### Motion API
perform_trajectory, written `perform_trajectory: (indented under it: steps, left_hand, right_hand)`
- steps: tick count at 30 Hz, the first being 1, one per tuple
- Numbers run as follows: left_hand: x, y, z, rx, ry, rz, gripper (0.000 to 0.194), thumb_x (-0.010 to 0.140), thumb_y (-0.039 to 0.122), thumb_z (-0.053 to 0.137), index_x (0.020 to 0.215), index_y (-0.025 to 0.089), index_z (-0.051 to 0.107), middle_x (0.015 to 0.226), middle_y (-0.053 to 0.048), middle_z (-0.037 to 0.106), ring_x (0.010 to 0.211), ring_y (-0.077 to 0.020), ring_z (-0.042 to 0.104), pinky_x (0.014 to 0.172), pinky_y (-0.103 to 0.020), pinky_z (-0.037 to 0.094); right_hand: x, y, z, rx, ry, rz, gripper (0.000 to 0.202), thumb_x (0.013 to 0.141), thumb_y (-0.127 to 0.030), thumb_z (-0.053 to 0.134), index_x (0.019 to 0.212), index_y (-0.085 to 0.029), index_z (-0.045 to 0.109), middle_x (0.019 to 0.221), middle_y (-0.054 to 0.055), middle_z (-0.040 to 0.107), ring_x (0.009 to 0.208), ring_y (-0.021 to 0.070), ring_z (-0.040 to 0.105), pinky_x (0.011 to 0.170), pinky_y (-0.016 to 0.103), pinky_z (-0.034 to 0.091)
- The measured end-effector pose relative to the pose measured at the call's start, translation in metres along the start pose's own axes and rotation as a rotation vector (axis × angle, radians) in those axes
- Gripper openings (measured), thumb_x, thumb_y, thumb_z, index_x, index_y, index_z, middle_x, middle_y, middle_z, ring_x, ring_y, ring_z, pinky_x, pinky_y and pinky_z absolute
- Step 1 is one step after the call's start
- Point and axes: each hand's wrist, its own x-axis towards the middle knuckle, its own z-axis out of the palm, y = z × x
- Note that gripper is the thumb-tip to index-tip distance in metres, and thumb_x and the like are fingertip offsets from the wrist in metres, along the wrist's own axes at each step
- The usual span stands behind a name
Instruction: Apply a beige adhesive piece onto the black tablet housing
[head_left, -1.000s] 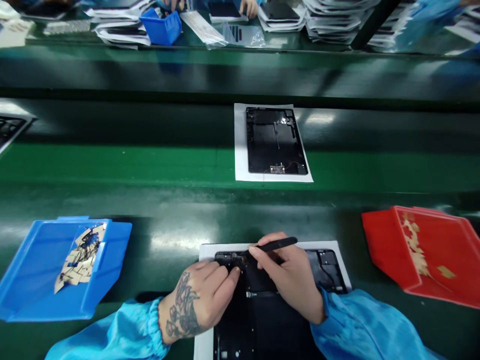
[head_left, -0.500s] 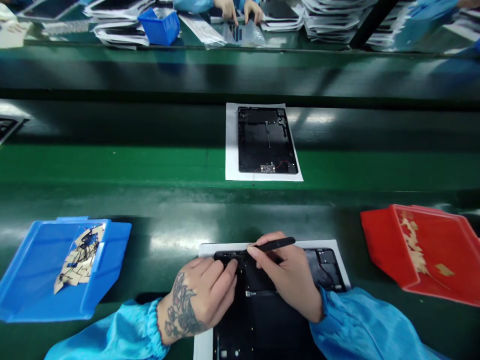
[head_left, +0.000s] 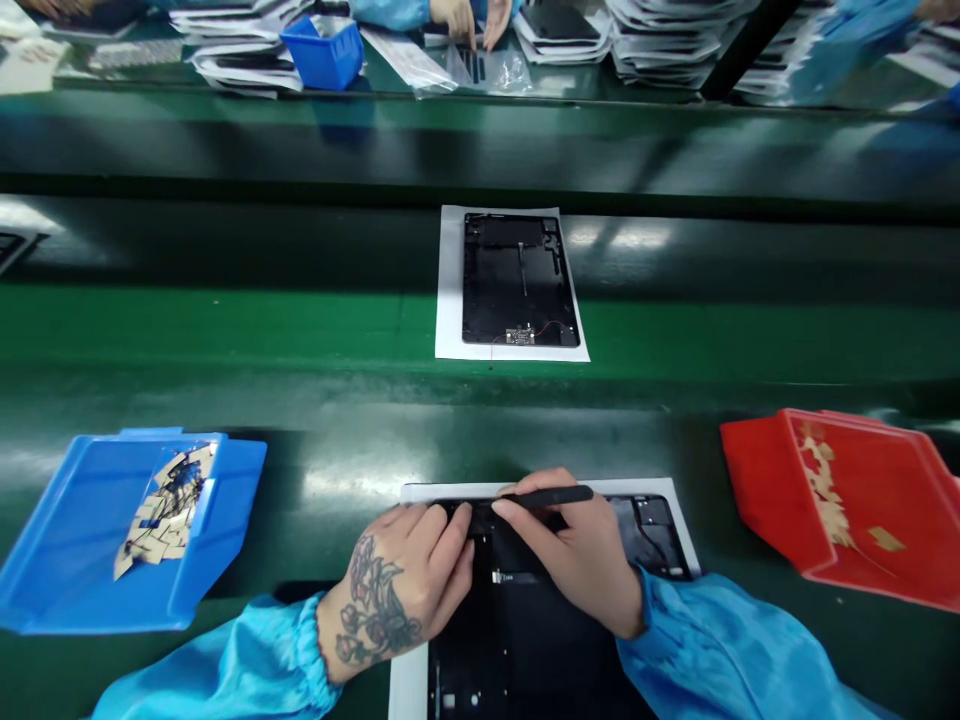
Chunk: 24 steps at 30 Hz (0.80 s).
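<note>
A black tablet back shell (head_left: 525, 640) lies on a white sheet (head_left: 409, 690) at the near edge of the green bench. My left hand (head_left: 397, 590) rests on the shell's top edge, fingertips pressing near its top left corner. My right hand (head_left: 577, 555) holds a thin black tool (head_left: 551, 496) like a pen, its tip at the same top edge beside my left fingertips. Both sleeves are blue.
A blue tray (head_left: 67, 540) with small flex parts sits at left, a red tray (head_left: 877, 500) with gold scraps at right. A second black shell on white paper (head_left: 517, 280) rides the green conveyor belt. Another person's hands (head_left: 469, 18) work at the far bench among stacked trays.
The shell on the belt has drifted left. My hands shifted slightly up along the shell's top edge, and the tool now lies flatter.
</note>
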Motion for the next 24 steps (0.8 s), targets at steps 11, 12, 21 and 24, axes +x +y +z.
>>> perform_trajectory:
  steps: [11,12,21,24]
  left_hand:
    - [0.003,0.003,0.005,0.032,0.02,-0.023,0.03,0.085,0.022,0.051,0.108,0.006,0.061,0.071,-0.006,0.056,0.063,-0.021,0.054,0.052,-0.036,0.047]
    - [0.003,0.003,0.005,0.036,0.026,-0.025,0.03,0.085,0.023,0.051,0.107,0.006,0.061,0.071,-0.006,0.056,0.063,-0.0211,0.054,0.052,-0.036,0.047]
    - [0.005,0.003,0.005,0.028,0.056,-0.037,0.031,0.083,0.026,0.051,0.105,0.006,0.062,0.071,-0.005,0.055,0.062,-0.0211,0.054,0.05,-0.036,0.046]
    - [0.005,0.004,0.005,0.013,0.06,-0.038,0.034,0.082,0.028,0.052,0.106,0.005,0.062,0.072,-0.007,0.056,0.063,-0.0219,0.055,0.051,-0.037,0.047]
  right_hand:
    - [-0.006,0.006,-0.009,-0.165,-0.004,-0.343,0.009,0.089,-0.021,0.063,0.095,-0.02,0.056,0.086,0.003,0.069,0.08,0.0161,0.068,0.072,0.026,0.053]
    - [-0.006,0.005,-0.013,-0.139,0.022,-0.334,0.011,0.088,-0.019,0.063,0.096,-0.021,0.055,0.088,0.003,0.069,0.082,0.0162,0.067,0.074,0.026,0.053]
    - [-0.005,0.0,-0.026,-0.08,-0.021,-0.122,0.008,0.087,-0.023,0.064,0.093,-0.024,0.058,0.086,-0.001,0.067,0.078,0.0135,0.066,0.071,0.022,0.052]
    - [-0.004,-0.001,-0.021,-0.064,-0.028,-0.155,0.011,0.087,-0.023,0.065,0.094,-0.024,0.056,0.087,-0.001,0.067,0.081,0.0136,0.066,0.075,0.023,0.052]
